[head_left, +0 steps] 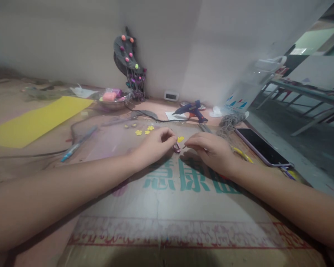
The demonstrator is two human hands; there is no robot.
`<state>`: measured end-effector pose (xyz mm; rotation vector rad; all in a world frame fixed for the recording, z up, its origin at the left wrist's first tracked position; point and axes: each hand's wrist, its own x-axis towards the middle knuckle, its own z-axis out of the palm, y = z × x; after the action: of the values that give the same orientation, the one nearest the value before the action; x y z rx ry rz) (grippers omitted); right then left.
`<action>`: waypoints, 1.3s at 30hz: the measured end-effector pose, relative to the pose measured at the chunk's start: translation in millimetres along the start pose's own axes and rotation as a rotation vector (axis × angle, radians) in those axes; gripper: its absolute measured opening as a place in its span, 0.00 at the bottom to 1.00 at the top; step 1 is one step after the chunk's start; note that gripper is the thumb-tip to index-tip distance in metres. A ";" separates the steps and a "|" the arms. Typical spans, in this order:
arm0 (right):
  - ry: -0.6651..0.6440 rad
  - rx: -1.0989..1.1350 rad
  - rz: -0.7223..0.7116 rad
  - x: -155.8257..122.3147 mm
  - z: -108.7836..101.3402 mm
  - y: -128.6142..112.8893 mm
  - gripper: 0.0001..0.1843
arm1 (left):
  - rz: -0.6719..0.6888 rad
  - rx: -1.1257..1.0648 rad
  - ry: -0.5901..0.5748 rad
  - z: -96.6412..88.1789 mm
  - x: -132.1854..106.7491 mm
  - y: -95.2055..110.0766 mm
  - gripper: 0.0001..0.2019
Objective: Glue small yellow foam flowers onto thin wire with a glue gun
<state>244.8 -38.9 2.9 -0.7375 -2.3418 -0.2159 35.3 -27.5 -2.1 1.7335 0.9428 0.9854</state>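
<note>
Both of my hands rest on a sheet of cardboard [167, 200] printed with green characters. My left hand [155, 145] is closed in a pinch on a small dark reddish piece [177, 148]. My right hand [211, 150] is closed too, its fingertips pinched near the same spot; what it holds is too small to make out. A small yellow flower cut-out [180, 139] lies just beyond the fingertips. Several more yellow flower cut-outs [144, 131] lie farther back on the left.
A blue glue gun [190, 109] with its cable stands at the back. A phone [260, 147] and yellow-handled tool [242, 154] lie right. A yellow sheet [33, 122], a blue pen [78, 144], a bowl [113, 99] and a pom-pom ornament [129, 65] sit left and back.
</note>
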 end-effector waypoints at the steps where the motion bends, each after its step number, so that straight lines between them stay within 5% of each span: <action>1: 0.008 -0.007 -0.017 0.2 -0.2 -0.2 0.09 | 0.005 0.012 -0.006 -0.2 -0.2 -0.2 0.08; 26: -0.054 -0.008 0.141 1.9 3.9 -3.7 0.06 | 0.042 0.213 -0.027 0.0 -3.1 -3.4 0.08; 39: -0.072 0.073 0.182 3.6 1.1 -6.7 0.12 | 0.050 0.177 -0.054 0.4 -5.4 -2.4 0.08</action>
<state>238.1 -42.4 4.6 -0.9302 -2.3196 -0.0246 33.1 -31.8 -5.6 1.9301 0.9801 0.9050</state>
